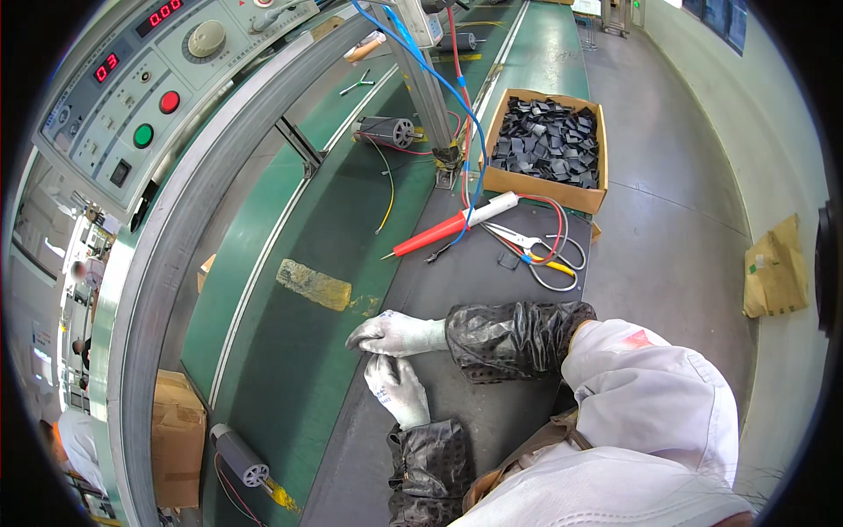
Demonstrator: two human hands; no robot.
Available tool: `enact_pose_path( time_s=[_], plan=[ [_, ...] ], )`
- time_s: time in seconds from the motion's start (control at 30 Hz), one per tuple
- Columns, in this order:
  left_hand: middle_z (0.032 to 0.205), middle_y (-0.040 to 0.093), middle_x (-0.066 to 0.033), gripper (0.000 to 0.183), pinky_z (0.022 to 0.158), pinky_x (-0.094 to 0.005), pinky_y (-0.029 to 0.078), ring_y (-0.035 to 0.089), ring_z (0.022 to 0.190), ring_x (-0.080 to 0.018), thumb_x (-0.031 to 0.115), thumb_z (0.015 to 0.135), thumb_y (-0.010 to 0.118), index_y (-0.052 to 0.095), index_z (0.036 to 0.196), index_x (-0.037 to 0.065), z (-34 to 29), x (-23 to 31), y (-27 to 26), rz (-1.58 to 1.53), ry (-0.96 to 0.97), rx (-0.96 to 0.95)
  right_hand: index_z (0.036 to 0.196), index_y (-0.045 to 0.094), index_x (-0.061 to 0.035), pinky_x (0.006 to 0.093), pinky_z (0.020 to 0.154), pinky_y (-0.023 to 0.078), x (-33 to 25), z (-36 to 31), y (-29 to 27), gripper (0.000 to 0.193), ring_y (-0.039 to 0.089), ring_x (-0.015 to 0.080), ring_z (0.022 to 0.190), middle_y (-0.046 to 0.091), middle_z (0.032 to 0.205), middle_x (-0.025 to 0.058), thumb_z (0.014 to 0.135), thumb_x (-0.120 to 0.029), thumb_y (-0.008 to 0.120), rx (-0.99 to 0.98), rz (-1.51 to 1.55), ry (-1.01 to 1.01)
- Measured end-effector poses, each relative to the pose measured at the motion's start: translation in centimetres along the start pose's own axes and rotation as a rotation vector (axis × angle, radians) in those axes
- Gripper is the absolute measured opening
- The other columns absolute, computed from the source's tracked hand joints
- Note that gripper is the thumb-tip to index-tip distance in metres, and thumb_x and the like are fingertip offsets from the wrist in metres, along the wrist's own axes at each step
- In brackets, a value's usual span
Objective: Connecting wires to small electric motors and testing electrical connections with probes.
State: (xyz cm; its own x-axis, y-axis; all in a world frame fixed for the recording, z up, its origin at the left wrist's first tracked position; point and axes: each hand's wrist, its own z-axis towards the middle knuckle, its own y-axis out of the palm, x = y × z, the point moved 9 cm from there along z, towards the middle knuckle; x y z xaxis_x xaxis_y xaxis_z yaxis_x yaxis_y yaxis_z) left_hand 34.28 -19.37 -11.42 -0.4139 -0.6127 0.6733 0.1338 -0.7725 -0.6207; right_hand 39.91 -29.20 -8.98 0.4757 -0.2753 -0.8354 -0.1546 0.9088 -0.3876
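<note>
My two hands, in whitish gloves with black sleeve covers, meet over the near edge of the green conveyor belt. My right hand [395,335] reaches in from the right, its fingers bent and pressed together. Just below it my left hand [397,391] is closed, thumb against the fingers, touching or nearly touching the right fingertips. Whether anything small sits between the fingers is hidden. Beyond my hands, on the dark mat [439,279], lie a red-and-white test probe [454,225] and white-bladed scissors [520,239]. A small black piece [507,261] rests beside the scissors.
A cardboard box [546,195] of black pieces stands at the far right. Motors with wires lie on the conveyor [290,237]: one far [382,131], one near left [239,455]. A metal post [423,83] carries blue and red cables. A control panel [167,88] overhangs the upper left.
</note>
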Motion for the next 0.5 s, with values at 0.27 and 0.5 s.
enact_pose_path(
  time_s=[0.27, 0.5],
  plan=[
    [0.122, 0.062, -0.0226, 0.032, 0.103, -0.0497, 0.042, 0.054, 0.117, -0.0394, 0.012, 0.092, 0.064, 0.064, 0.119, -0.004, -0.1, 0.34, 0.01, 0.026, 0.009, -0.02, 0.12, 0.068, -0.0054, 0.0412, 0.099, 0.052, 0.3, -0.16, 0.2, 0.027, 0.066, 0.0317, 0.112, 0.071, 0.121, 0.0115, 0.1, -0.017, 0.054, -0.002, 0.002, 0.016],
    [0.123, 0.062, -0.0232, 0.034, 0.103, -0.0507, 0.042, 0.054, 0.117, -0.0403, 0.01, 0.089, 0.065, 0.063, 0.119, -0.004, -0.22, -0.15, 0.1, 0.031, 0.033, 0.006, 0.121, 0.068, -0.0042, 0.0408, 0.098, 0.053, 0.5, -0.04, 0.25, 0.029, 0.067, 0.0322, 0.111, 0.071, 0.121, 0.0127, 0.1, -0.018, 0.053, 0.0, 0.016, 0.004]
  ],
)
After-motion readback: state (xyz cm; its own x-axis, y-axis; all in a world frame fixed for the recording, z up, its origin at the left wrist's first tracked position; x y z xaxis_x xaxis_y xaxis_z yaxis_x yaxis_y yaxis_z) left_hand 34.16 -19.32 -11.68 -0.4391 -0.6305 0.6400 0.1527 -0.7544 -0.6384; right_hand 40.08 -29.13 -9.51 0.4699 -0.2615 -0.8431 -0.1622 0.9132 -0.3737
